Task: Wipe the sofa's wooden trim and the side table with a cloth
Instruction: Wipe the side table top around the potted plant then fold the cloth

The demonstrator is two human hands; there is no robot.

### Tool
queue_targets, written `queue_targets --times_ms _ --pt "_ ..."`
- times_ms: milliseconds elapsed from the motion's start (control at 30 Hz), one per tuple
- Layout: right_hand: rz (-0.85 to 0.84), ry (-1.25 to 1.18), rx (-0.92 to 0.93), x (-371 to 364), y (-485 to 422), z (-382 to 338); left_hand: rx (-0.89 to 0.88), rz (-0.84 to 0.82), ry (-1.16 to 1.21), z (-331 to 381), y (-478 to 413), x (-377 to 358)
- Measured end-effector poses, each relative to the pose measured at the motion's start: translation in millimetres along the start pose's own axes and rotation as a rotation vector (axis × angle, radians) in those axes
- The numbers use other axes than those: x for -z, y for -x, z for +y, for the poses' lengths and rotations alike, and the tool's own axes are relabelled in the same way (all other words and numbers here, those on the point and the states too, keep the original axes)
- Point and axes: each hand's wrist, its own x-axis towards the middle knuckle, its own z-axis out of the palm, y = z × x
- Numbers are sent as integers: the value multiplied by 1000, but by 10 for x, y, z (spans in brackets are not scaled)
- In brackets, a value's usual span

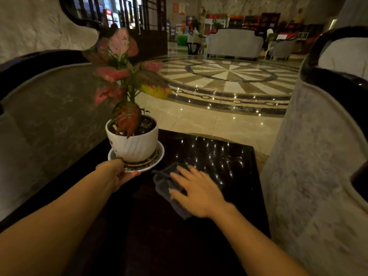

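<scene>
A dark glossy side table (217, 156) stands between two pale sofas. My right hand (196, 190) lies flat, fingers spread, on a dark blue-grey cloth (165, 186) pressed against the tabletop. My left hand (116, 173) grips the near rim of a white saucer (154, 161) that carries a white ribbed pot (132, 145) with a pink-leaved plant (121, 76). Dark wooden trim (326, 76) runs along the right sofa's arm, and more dark trim (35, 60) edges the left sofa's back.
The left sofa (45, 116) and right sofa (314, 176) close in the table on both sides. Beyond the table's far edge lies a polished marble floor (229, 80) with a round pattern, and another sofa (235, 43) stands far back.
</scene>
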Motion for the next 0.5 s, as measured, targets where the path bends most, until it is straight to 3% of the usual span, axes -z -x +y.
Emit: queue_targets --times_ms 67,167,233,367,500 --pt "75 49 -206 155 -193 368 1 4 -22 28 -91 -46" --pt "127 -12 -696 414 -589 935 -11 3 8 14 -142 -64" --pt "122 -19 -783 426 -837 1122 -5 -26 48 15 -106 -73" --pt "136 51 -481 326 -1198 1023 -20 -39 55 46 -49 -81" --pt "2 87 -132 232 -1193 465 -17 -63 14 87 -66 -22"
